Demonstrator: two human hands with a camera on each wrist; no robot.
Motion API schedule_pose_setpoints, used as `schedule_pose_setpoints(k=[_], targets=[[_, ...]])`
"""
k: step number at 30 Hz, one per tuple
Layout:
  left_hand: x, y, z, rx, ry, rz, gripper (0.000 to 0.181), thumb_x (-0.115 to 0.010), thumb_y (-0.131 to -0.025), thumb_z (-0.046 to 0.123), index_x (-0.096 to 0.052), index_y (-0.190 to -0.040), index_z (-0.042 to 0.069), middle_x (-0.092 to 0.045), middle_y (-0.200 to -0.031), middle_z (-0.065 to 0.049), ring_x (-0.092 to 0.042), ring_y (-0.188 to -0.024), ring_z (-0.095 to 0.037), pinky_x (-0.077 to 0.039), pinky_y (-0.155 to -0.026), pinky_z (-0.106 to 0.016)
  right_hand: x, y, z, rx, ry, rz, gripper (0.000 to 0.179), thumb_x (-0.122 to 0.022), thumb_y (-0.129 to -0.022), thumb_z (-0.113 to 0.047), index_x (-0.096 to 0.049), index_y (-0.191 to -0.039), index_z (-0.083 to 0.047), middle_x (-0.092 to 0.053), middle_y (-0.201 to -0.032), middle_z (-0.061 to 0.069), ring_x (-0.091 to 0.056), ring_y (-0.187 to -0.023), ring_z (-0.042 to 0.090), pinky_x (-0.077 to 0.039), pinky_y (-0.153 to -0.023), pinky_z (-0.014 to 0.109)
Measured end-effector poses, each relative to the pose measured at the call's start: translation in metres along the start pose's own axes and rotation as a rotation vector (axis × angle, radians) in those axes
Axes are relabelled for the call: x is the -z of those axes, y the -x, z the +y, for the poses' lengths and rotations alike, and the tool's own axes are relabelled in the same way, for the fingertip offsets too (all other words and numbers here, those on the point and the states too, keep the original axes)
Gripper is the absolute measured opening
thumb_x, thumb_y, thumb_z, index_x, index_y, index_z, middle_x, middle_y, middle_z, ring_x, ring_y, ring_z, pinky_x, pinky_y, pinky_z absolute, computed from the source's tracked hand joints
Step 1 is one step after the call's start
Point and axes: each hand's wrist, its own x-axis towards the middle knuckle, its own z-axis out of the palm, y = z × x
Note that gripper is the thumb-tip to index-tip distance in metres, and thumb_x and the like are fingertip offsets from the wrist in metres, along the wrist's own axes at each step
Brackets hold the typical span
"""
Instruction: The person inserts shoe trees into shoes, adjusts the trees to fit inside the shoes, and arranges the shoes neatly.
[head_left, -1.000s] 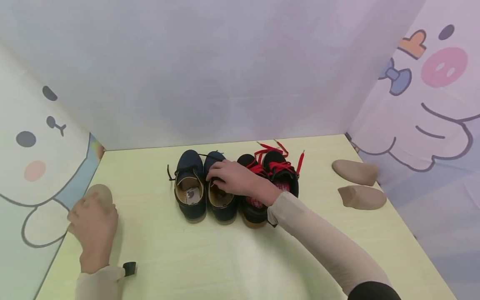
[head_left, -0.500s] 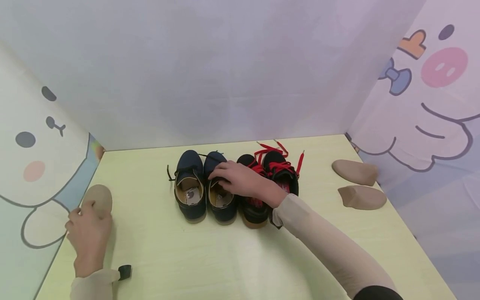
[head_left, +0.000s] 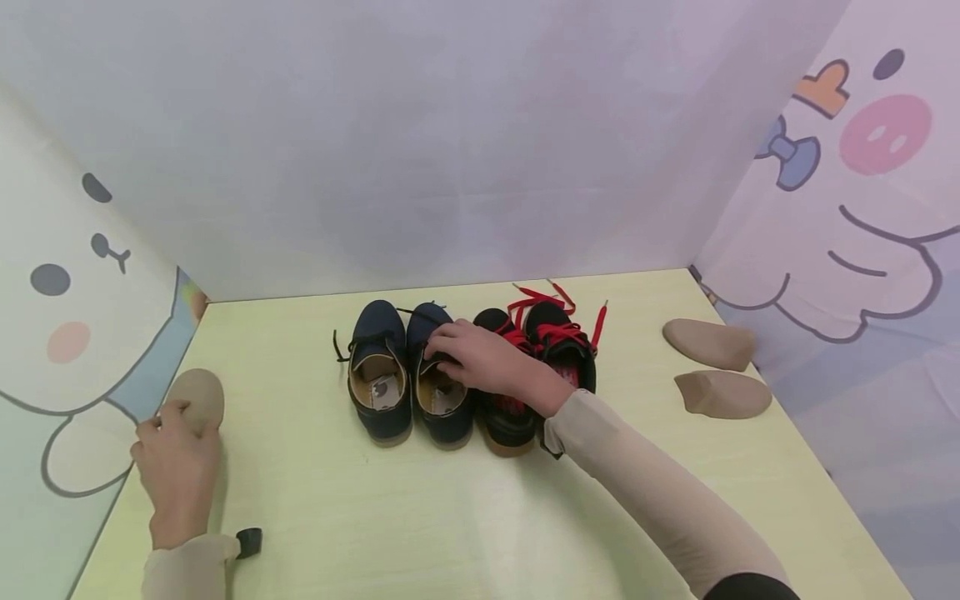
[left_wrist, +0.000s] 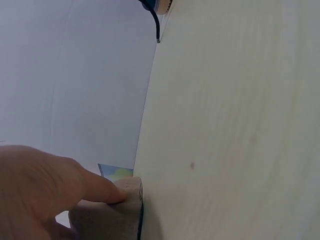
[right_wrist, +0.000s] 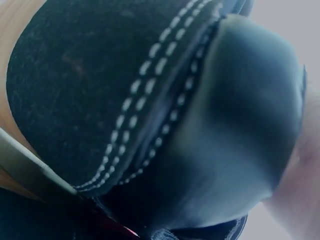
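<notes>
On the left of the table my left hand [head_left: 176,462] is at the near end of a beige, round-toed shoe insert [head_left: 201,392]. A fingertip presses its side in the left wrist view, and the hand covers its near end. My right hand [head_left: 480,357] grips the upper of a navy shoe [head_left: 444,429] near its tongue, the thumb inside the opening. The matching navy shoe [head_left: 386,425] stands at its left. The right wrist view shows dark, white-stitched shoe leather [right_wrist: 240,120] close up, partly blurred.
Right of the navy pair, partly behind my right arm, stand black shoes [head_left: 564,343] with red laces [head_left: 596,325]. Two beige shoe inserts [head_left: 710,343] lie near the table's right edge. Cartoon-printed cloth walls [head_left: 885,275] border the table [head_left: 360,525] at the sides.
My left hand has drawn back toward me along the beige insert, uncovering more of its rounded end. The insert has hardly moved. My right hand has shifted slightly right at the navy shoe.
</notes>
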Motion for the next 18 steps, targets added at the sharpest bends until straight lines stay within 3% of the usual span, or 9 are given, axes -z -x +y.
schedule_pose_setpoints(k=[9,18], targets=[[-0.003,0.006,0.002,-0.016,0.016,0.047,0.059,-0.048,-0.101,0.013,-0.036,-0.157,-0.003,-0.034,-0.152,-0.043,-0.037,-0.130,-0.066,-0.037,-0.095,-0.077,0.002,0.001,0.001,-0.029,0.046,-0.008,0.026,-0.070,-0.101,-0.018,-0.066,-0.127,-0.017,-0.064,-0.135,0.004,-0.058,-0.121,0.025,-0.051,-0.105,0.039],[0.000,0.032,0.012,-0.094,0.043,0.103,0.055,-0.054,-0.099,0.011,-0.045,-0.151,-0.003,-0.041,-0.148,-0.042,-0.040,-0.130,-0.064,-0.037,-0.094,-0.077,-0.002,0.000,0.004,-0.048,0.082,-0.023,0.024,-0.069,-0.101,-0.020,-0.062,-0.123,-0.014,-0.063,-0.128,0.005,-0.059,-0.109,0.024,-0.052,-0.096,0.039]])
